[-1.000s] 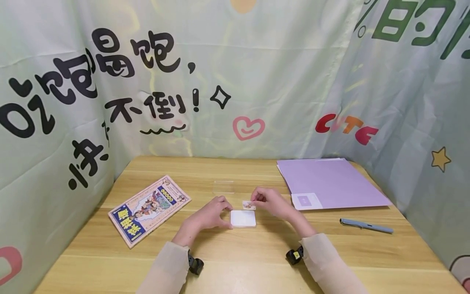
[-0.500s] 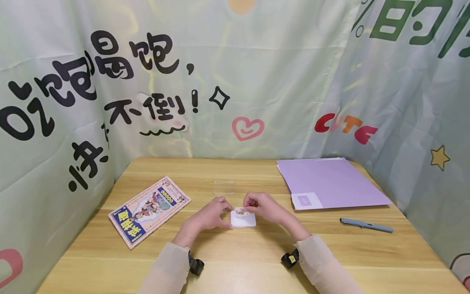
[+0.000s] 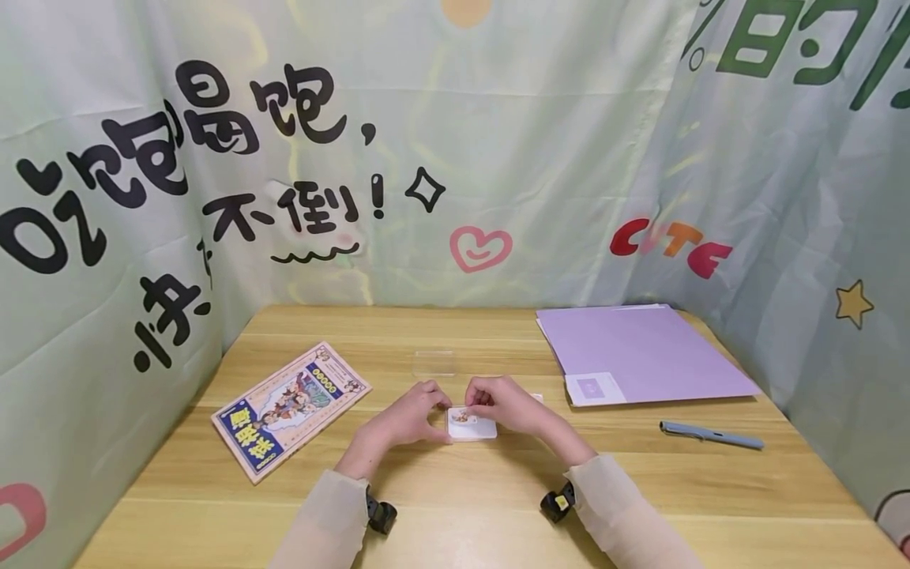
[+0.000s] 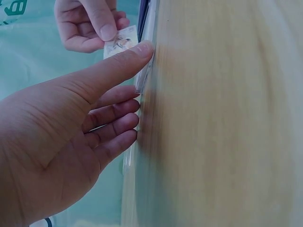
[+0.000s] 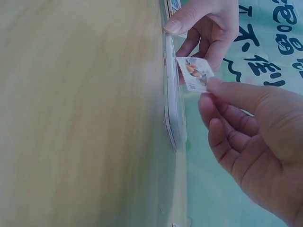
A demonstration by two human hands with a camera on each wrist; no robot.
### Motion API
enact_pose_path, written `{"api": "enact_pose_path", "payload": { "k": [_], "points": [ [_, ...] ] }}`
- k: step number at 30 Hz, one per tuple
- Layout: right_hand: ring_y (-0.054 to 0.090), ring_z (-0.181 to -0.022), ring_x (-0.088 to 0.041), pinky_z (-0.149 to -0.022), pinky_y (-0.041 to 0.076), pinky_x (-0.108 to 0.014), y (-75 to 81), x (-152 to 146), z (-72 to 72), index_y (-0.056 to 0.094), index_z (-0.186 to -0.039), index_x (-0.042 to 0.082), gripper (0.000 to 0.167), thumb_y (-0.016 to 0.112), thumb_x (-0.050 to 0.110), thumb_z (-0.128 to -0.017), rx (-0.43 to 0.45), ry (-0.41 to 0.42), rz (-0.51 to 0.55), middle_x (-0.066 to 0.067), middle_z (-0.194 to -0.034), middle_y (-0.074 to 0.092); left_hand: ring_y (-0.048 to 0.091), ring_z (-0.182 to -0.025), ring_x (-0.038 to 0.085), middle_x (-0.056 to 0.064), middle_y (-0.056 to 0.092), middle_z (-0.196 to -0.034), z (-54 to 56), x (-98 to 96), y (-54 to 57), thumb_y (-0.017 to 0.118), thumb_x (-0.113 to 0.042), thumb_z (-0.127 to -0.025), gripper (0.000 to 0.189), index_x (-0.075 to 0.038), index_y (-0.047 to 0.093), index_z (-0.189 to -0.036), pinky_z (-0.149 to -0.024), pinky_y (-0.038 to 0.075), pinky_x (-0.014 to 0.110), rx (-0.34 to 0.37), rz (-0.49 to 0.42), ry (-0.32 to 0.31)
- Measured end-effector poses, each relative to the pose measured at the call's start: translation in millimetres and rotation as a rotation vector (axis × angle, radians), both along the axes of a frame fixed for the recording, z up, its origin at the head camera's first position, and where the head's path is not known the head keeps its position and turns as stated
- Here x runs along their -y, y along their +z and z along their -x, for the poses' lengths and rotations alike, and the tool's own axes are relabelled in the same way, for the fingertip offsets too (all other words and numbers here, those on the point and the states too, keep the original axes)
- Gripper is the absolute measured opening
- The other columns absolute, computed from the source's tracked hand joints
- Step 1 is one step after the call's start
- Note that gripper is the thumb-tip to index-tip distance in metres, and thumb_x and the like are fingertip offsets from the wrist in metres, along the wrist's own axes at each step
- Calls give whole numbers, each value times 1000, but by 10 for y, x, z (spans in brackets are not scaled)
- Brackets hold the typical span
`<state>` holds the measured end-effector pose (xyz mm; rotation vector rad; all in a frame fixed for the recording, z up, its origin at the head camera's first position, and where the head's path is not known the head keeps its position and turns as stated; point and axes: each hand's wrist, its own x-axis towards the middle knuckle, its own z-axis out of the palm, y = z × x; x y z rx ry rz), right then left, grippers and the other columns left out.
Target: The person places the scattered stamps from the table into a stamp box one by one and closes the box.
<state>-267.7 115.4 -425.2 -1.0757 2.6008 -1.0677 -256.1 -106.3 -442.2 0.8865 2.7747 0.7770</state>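
Note:
My right hand (image 3: 506, 401) pinches a small postage stamp (image 5: 194, 73) with perforated edges and an orange-and-grey picture, by one edge between thumb and forefinger. In the head view, the stamp (image 3: 464, 416) appears over the far left part of a flat white rectangular pad or case (image 3: 475, 431) on the table. The right wrist view shows the stamp tilted, with a corner close to that white face. Spread along the case's left side, my left hand (image 3: 408, 415) holds it, the thumb at the near corner and a finger at the far one.
A clear plastic lid-like piece (image 3: 434, 363) lies beyond the hands. To the left is a pink illustrated booklet (image 3: 290, 409). At right are a purple folder (image 3: 647, 348) and a blue pen (image 3: 711, 435). A small white piece (image 3: 538, 397) peeks out behind the right wrist.
My right hand has carried the stamp left and nearer, from beyond the white case to over its far left part. My left hand has stayed at the case's left side.

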Motion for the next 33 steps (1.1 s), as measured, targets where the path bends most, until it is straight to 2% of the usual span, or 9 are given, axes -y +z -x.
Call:
{"api": "enact_pose_path", "payload": {
  "k": [14, 28, 33],
  "points": [
    [53, -69, -1, -63, 49, -15, -44, 19, 24, 63, -85, 8, 7, 67, 4, -89, -17, -21, -51, -2, -77, 65, 51, -101, 16, 3, 56, -108, -7, 0, -1, 84, -29, -76, 52, -2, 66, -117, -96, 48, 39, 2, -6, 12],
    [50, -64, 0, -58, 45, -15, -47, 42, 21, 62, -82, 5, 9, 68, 2, -88, -64, -12, -90, -3, -72, 63, 51, -104, 18, 5, 56, -110, -13, -9, 9, 83, -29, -77, 52, -3, 65, -118, -98, 47, 40, 26, -17, 20],
    [48, -62, 0, -57, 43, -14, -46, 55, 18, 61, -81, 5, 10, 68, 2, -88, -70, -25, -110, -2, -70, 62, 52, -105, 20, 6, 57, -111, -12, -7, 14, 84, -28, -76, 52, -2, 65, -117, -99, 47, 41, 14, -15, 9]
  ]
}}
